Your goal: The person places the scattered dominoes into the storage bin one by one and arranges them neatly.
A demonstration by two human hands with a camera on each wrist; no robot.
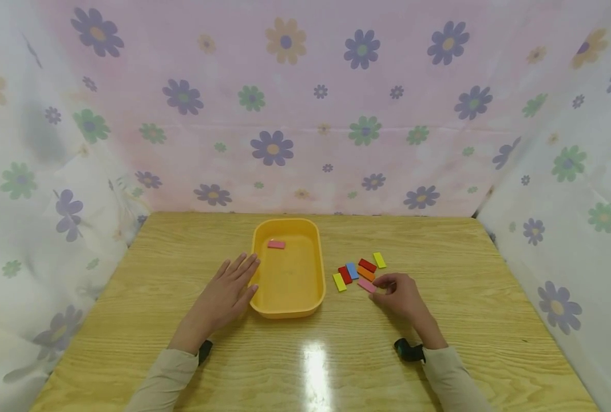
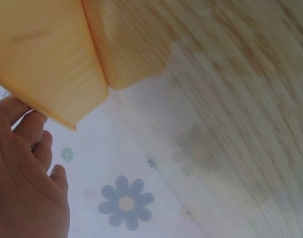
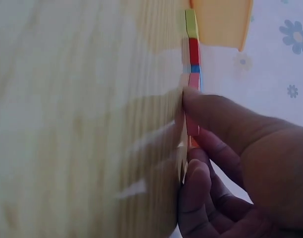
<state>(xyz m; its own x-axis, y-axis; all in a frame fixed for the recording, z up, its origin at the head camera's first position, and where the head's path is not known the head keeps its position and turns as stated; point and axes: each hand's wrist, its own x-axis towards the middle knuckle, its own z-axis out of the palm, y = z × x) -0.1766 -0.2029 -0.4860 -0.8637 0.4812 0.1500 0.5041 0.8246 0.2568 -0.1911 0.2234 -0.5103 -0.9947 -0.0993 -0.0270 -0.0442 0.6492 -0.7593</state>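
Observation:
A yellow rectangular tray (image 1: 288, 312) stands on the table with one pink block (image 1: 277, 244) lying inside it. My left hand (image 1: 228, 290) rests its straight fingers on the tray's left rim; in the left wrist view those fingers (image 2: 30, 126) touch the rim from outside. Right of the tray, my right hand (image 1: 400, 294) pinches a second pink block (image 1: 367, 285) at its near right end, thumb in front and index finger behind. Close beside that block lie an orange block (image 1: 365, 273), a red block (image 1: 368, 265) and a blue block (image 1: 352, 270).
Another red block (image 1: 345, 274) and a yellow block (image 1: 339, 282) lie nearer the tray, with a further yellow block (image 1: 379, 260) apart at the far right of the group. Flowered cloth (image 1: 310, 114) hangs behind and at both sides of the wooden table (image 1: 470, 297).

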